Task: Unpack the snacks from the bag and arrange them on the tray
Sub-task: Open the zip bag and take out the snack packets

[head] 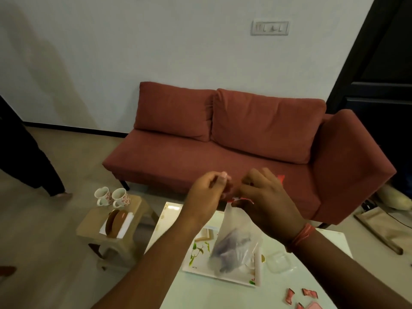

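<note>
Translucent bag of dark snacks

A rust-red sofa is noted. Two white mugs are patterned with red flowers. The white tray is printed with green leaves. Red wrapper scraps are recorded on the white tabletop.

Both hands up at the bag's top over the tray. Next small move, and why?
Probably pull the top apart to finish opening it. The left hand and right hand pinch the red-edged top of the clear bag, which hangs above the tray with dark contents inside. Red torn scraps lie on the table; no snack seems laid out yet.
</note>
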Available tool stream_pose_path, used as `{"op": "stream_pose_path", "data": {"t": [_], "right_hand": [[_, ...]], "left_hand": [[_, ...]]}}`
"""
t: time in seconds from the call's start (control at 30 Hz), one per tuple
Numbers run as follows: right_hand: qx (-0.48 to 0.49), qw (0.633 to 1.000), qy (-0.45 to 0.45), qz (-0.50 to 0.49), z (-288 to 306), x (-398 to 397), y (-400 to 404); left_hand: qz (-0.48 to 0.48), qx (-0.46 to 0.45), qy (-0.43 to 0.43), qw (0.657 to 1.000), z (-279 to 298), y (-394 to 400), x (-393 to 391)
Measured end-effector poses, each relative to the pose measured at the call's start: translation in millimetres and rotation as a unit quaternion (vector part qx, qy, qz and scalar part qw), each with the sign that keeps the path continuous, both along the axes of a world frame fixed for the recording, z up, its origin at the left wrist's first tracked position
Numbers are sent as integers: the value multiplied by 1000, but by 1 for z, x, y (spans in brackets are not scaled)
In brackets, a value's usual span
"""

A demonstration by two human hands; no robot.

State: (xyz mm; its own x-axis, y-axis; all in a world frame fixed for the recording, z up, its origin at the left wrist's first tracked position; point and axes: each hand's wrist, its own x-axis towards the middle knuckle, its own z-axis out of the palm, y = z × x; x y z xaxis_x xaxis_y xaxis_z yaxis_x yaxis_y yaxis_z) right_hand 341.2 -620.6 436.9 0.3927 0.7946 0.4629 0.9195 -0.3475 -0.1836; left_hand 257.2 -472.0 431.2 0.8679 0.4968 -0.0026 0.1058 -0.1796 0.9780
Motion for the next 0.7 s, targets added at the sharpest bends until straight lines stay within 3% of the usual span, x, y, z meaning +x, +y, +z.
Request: {"op": "stream_pose_path", "data": {"t": [0.2, 0.47, 0.7], "right_hand": [[68, 989, 131, -21, -5, -4, 7], [123, 972, 202, 12, -10, -11, 12], [151, 964, 217, -11, -14, -10, 4]], "left_hand": [[-44, 117, 6, 992, -22, 8, -31], [-44, 255, -106, 960, -17, 12, -25], [-33, 271, -161, 948, -14, 13, -21]]}}
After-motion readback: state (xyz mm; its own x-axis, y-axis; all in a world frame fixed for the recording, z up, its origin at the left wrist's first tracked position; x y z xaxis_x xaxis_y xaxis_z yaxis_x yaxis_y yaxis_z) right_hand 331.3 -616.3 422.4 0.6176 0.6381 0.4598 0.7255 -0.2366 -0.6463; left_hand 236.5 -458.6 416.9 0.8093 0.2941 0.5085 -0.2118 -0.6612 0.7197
